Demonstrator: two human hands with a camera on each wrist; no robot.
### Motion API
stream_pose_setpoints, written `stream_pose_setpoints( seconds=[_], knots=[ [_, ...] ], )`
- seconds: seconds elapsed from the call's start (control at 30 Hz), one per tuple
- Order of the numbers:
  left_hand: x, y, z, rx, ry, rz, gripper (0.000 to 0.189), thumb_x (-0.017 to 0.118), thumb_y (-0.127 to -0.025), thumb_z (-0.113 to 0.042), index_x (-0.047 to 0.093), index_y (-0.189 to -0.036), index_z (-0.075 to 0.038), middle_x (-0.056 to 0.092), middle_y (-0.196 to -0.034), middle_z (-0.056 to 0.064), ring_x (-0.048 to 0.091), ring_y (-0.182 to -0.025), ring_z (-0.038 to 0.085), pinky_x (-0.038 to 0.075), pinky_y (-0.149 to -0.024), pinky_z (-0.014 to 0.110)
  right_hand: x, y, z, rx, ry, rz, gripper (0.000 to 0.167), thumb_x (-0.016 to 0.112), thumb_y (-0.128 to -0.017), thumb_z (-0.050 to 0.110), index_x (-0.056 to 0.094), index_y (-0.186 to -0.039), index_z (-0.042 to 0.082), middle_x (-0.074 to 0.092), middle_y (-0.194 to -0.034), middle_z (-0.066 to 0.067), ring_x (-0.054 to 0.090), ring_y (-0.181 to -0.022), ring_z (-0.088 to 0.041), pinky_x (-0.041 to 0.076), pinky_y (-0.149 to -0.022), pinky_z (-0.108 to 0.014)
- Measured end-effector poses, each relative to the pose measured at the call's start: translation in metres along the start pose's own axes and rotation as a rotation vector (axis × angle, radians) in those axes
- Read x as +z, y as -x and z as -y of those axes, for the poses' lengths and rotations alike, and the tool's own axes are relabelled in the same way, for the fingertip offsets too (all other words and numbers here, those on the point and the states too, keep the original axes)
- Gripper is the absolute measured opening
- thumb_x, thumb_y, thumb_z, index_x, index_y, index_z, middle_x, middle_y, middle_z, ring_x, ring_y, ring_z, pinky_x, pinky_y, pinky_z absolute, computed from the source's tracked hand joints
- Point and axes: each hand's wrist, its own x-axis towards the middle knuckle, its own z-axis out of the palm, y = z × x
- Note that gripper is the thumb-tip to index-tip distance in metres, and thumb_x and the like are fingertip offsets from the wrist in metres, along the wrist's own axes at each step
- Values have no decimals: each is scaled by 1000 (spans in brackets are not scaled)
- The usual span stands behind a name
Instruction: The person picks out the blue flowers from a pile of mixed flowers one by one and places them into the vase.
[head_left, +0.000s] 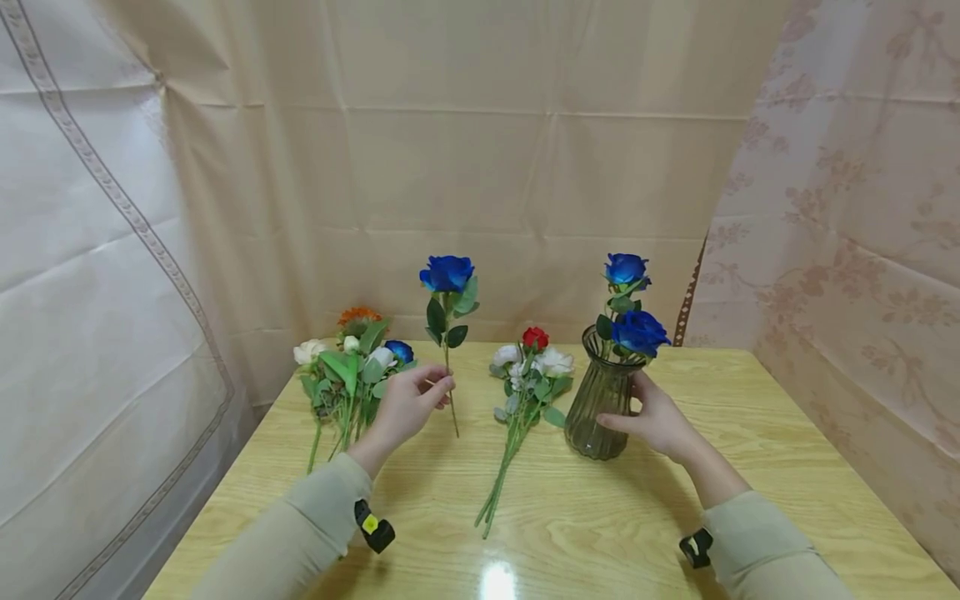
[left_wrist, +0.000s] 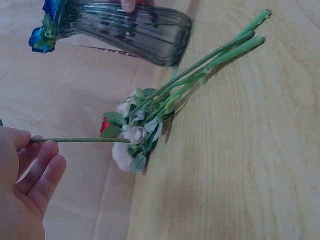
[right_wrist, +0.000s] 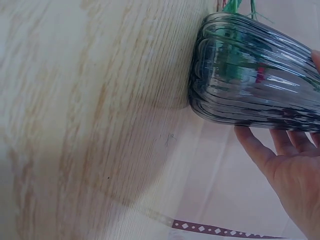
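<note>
While the left hand (head_left: 408, 404) pinches 1 blue rose (head_left: 447, 275) (upright), the right hand (head_left: 658, 423) grips a ribbed vase (head_left: 595, 412).

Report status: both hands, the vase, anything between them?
Left hand holds one upright blue rose. Right hand grips the vase, two blue roses in it. Red-and-white bunch lying on the table between them.
</note>
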Motion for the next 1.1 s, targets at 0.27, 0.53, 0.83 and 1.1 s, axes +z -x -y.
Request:
stream_pose_setpoints(
  seconds=[0.27,0.53,0.83,1.1],
  knots=[
    [14,2,0,13,-20,54,15,68,-100,-14,74,-110,-5,72,-92,8,72,-76,32,58,-64,29,0,0,-1,-4,-10,3,100,84,-87,32,21,-160,6,43,-147,-28,43,-135,-47,49,-96,-60],
    [24,4,-3,38,4,70,11,69,-99,-10,75,-106,-4,72,-90,10,71,-73,35,57,-61,28,3,-1,-3,-14,-37,-3,101,84,-88,30,18,-161,8,44,-145,-27,44,-133,-45,47,-98,-61],
    [29,6,-6,35,3,76,12,68,-100,-11,75,-108,-6,71,-90,2,71,-71,21,58,-63,28,-1,1,3,-36,24,-2,97,83,-88,31,23,-159,4,46,-145,-27,47,-132,-46,46,-99,-61],
    [29,5,-7,45,-14,70,12,68,-100,-14,75,-108,-7,71,-89,2,70,-70,20,58,-62,28,-7,1,14,-8,130,4,97,83,-87,39,28,-157,0,49,-144,-28,50,-128,-49,48,-96,-63]
  ],
)
